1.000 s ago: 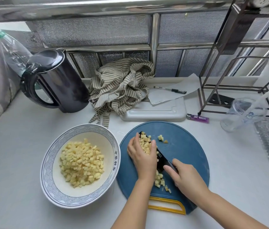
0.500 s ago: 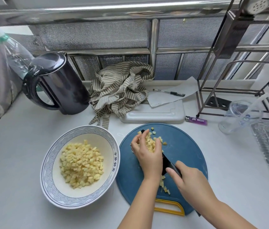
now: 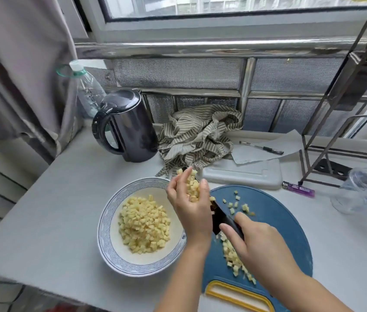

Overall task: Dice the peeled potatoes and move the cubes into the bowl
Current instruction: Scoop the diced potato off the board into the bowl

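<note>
Only illegibly small blue marks [image 3: 183,236] on the bowl [image 3: 104,233] rim.

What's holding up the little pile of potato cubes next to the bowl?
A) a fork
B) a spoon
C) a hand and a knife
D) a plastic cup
C: the left hand presses the potato cubes against the flat black blade of the knife, and the right hand has its grip on the knife's handle.
</note>
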Available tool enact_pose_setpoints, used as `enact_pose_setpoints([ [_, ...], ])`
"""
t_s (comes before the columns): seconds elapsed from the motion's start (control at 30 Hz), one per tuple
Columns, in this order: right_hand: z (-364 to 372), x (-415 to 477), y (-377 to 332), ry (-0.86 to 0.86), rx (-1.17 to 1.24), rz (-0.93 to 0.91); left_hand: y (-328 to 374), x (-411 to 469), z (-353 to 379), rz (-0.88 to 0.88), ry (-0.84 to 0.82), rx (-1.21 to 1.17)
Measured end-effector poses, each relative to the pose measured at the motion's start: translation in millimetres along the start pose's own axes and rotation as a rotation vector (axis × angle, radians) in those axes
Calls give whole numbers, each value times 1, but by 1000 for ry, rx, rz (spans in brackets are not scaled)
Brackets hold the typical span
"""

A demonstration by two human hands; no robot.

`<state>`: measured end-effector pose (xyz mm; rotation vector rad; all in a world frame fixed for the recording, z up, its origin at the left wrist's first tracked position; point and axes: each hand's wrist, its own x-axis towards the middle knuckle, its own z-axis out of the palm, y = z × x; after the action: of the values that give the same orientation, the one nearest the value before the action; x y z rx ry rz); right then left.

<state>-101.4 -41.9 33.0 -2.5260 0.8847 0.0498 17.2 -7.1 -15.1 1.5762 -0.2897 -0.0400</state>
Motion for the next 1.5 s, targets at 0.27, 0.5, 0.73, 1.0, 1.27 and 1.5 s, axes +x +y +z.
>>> enact_pose_setpoints([
  [0.27, 31, 28, -59, -107, -33, -94, -33, 45, -70, -53, 245, 111],
  [0.5, 33, 33, -59, -45, -52, -78, -43, 55, -88, 48, 222, 273],
  [0.73, 38, 36, -72, -61, -80, -77, -18, 51, -63, 266, 37, 190],
  [1.0, 35, 30, -70, -41, -77, -157, -42, 65, -72, 262, 50, 413],
  [1.27, 24, 10, -44, -25, 36, -155, -55, 94, -105, 90, 110, 631],
  [1.5, 12, 12, -12, 73, 105, -92, -52, 101, -126, 163, 8, 743],
])
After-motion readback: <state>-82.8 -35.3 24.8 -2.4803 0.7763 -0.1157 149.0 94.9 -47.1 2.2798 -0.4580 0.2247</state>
